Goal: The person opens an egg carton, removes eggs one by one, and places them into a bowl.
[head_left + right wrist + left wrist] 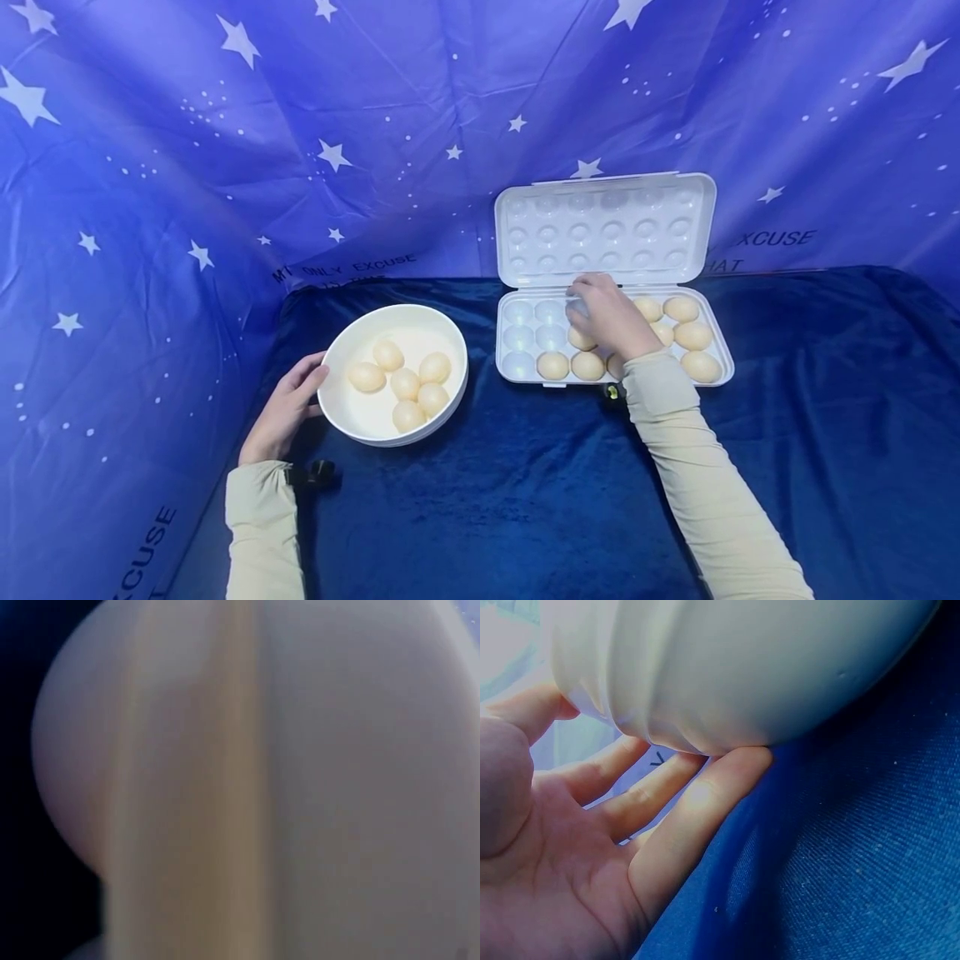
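Note:
On the left, a white bowl (337, 417) holds several pale brown eggs (405, 384). My left hand (283, 408) grips its left side, thumb at the rim; the left wrist view shows the fingers (697, 795) against the outer wall. To the right lies an open white egg carton (517, 377) with many cups filled by eggs (693, 336). My right hand (611, 317) reaches down into it from above, fingers bent, close to an egg (581, 339) in the middle row. Whether it holds an egg is hidden. The right wrist view is a blurred close-up.
The carton's dimpled lid (600, 233) stands raised behind the tray. Bare cups (518, 337) show at the carton's left end. Dark blue cloth (487, 500) covers the table, and a purple star-printed curtain (420, 100) hangs behind and at the left.

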`<state>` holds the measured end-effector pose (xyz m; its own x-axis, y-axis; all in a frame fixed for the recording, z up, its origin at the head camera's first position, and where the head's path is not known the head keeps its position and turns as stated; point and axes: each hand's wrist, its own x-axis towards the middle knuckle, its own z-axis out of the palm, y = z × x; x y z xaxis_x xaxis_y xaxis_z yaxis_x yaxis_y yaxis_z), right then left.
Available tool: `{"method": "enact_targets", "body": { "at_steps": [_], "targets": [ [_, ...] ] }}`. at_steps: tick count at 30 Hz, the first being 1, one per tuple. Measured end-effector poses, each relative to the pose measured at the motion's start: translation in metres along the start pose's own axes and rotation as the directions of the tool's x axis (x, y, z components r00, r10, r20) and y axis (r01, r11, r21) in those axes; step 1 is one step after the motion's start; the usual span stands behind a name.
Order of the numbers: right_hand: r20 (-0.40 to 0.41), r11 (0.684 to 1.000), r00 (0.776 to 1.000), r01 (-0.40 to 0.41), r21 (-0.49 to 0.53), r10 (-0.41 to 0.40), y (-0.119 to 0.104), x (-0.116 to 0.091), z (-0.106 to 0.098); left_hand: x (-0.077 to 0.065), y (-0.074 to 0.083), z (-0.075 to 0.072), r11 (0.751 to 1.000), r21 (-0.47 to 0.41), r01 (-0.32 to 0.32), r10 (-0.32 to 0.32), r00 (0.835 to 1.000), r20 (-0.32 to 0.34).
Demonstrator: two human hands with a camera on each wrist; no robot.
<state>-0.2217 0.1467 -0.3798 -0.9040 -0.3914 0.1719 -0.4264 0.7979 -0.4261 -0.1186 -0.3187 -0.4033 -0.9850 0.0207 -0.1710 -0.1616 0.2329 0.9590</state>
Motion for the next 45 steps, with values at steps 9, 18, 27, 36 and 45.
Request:
{"method": "enact_targets", "body": {
  "at_steps": [9, 18, 27, 36, 45],
  "targets": [
    [-0.016, 0.999, 0.999, -0.040, 0.026, 0.040, 0.0034, -0.0004, 0.0034, 0.0007, 0.0002, 0.0005, 1.000, -0.008, -0.002, 0.002, 1.000, 0.000],
    [0.006, 1.000, 1.000, -0.019, 0.015, 0.019, 0.0078, 0.0014, 0.0050, 0.0008, 0.0006, 0.0001, 1.000, -0.006, -0.003, 0.003, 1.000, -0.002],
    [0.040, 0.999, 0.999, -0.016, 0.037, 0.015, 0.0071, 0.0014, 0.0050, 0.0005, 0.0005, 0.0002, 1.000, 0.004, -0.002, 0.002, 1.000, -0.002],
    [0.096, 0.999, 0.995, -0.008, 0.052, 0.003, 0.0044, 0.0011, 0.0031, 0.0006, 0.0011, 0.0008, 1.000, 0.001, 0.003, -0.003, 1.000, -0.007],
    [0.118, 0.997, 0.993, -0.023, 0.079, 0.013, 0.0031, -0.0026, -0.0021, 0.0001, -0.0002, 0.0003, 1.000, -0.011, 0.003, -0.003, 1.000, 0.002]
  ]
}}
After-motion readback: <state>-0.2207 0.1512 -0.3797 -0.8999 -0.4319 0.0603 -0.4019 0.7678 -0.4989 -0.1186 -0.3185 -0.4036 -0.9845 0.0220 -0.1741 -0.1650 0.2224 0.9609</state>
